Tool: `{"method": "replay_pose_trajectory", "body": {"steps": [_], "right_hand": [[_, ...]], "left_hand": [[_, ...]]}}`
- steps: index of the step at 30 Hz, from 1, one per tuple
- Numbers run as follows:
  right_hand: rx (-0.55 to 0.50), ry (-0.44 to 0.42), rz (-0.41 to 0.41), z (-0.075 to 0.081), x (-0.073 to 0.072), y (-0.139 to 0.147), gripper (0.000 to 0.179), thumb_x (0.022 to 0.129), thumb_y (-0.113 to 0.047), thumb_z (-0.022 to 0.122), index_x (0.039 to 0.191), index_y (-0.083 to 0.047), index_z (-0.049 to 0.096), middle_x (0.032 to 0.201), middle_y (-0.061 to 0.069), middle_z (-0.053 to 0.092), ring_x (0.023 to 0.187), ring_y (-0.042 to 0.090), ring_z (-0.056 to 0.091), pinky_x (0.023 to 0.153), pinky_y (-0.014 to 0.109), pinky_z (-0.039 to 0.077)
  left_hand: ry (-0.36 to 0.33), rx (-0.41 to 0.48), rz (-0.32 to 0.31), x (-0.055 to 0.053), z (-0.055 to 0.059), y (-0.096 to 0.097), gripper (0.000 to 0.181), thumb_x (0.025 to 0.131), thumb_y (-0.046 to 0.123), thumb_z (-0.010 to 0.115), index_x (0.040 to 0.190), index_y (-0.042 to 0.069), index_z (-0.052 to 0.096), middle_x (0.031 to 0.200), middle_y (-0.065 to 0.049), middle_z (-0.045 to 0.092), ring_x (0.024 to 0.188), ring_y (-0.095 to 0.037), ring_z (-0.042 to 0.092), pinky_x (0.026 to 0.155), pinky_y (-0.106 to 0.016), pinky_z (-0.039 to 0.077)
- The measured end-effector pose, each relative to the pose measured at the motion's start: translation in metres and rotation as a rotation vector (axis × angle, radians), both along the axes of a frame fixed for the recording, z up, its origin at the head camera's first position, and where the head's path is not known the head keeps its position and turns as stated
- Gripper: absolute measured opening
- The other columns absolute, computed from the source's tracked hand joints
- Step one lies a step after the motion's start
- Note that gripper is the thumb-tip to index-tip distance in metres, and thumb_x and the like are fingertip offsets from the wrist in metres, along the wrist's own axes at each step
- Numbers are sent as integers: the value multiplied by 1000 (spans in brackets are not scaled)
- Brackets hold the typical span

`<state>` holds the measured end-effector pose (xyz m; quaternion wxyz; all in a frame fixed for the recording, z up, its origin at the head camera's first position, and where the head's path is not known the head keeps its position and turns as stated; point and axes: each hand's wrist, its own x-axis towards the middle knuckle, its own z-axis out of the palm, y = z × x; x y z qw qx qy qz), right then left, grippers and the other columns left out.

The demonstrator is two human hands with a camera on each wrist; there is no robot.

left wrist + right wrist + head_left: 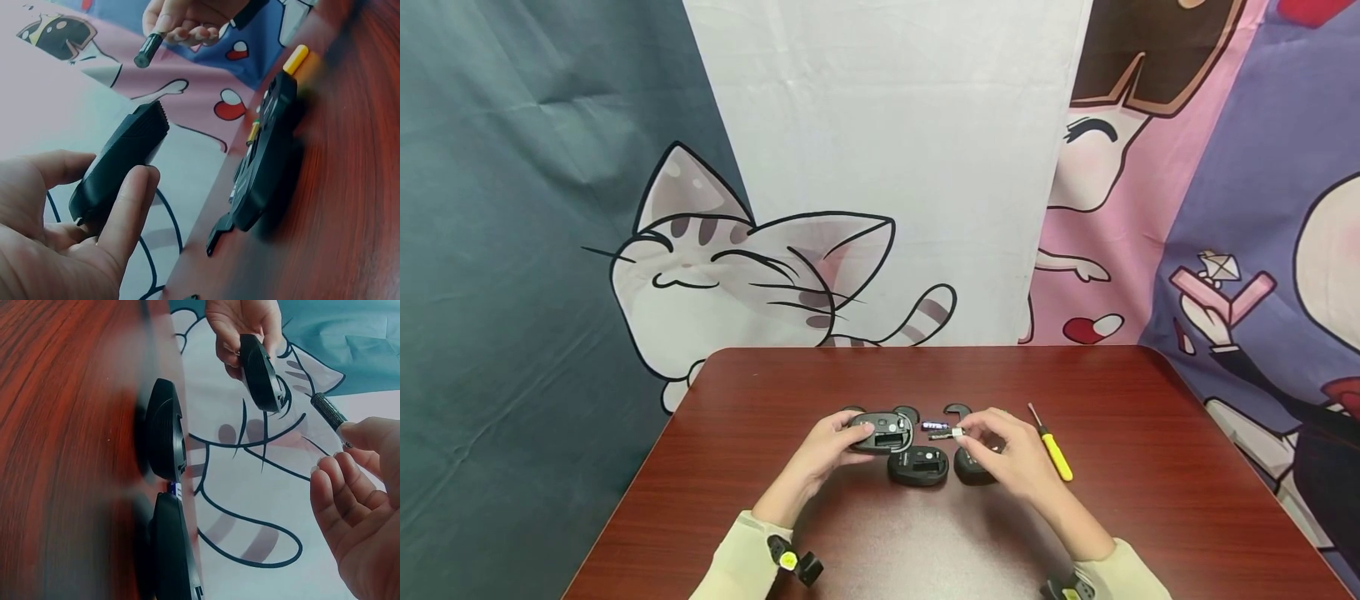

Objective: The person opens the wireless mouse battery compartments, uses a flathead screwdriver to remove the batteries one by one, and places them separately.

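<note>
My left hand [826, 450] grips a black computer mouse [863, 423] above the table, its underside turned up and its battery slot uncovered. Thumb and fingers hold it by its sides in the left wrist view. To the right, my right hand [1017, 450] pinches a dark battery [328, 410] by one end, its free end pointing toward the held mouse with a gap between them. A second mouse [917, 468] lies upside down on the table below, its slot also uncovered. Another black mouse [970, 468] sits partly hidden under my right hand.
A purple and white battery [934, 426] lies on the table behind the mice. Dark curved battery covers [957, 409] rest near it, one partly behind the held mouse. A screwdriver with a yellow handle [1056, 455] lies at the right on the brown table [737, 467].
</note>
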<state>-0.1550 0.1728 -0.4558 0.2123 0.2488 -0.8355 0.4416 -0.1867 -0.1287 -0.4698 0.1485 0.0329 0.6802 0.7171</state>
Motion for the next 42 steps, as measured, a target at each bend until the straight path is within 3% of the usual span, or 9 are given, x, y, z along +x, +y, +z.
{"method": "replay_pose_trajectory", "body": {"steps": [13,21,42], "right_hand": [[-14,-21,-39,-3,-10,-7,21,84,-12,82,98,-25,73,80,-14,61,71,4,59,61,22,55],[-35,-80,-70,-3,-16,-12,20,83,-12,83,98,-23,73,79,-14,60,71,4,59,62,22,55],[-86,-101,-59,-14,-33,-30,16,84,-10,82,96,-17,74,77,-11,64,68,4,59,61,21,55]], "left_hand": [[-15,-9,-1,-7,-7,-18,42,96,8,62,129,-16,52,110,-17,68,89,-20,72,86,-45,62],[-30,-24,-8,-12,-13,-28,43,95,8,63,128,-16,52,108,-16,67,88,-19,72,83,-41,64],[-63,-66,-45,-17,-23,-46,50,97,10,63,134,-18,47,112,-17,67,92,-20,70,83,-40,64]]}}
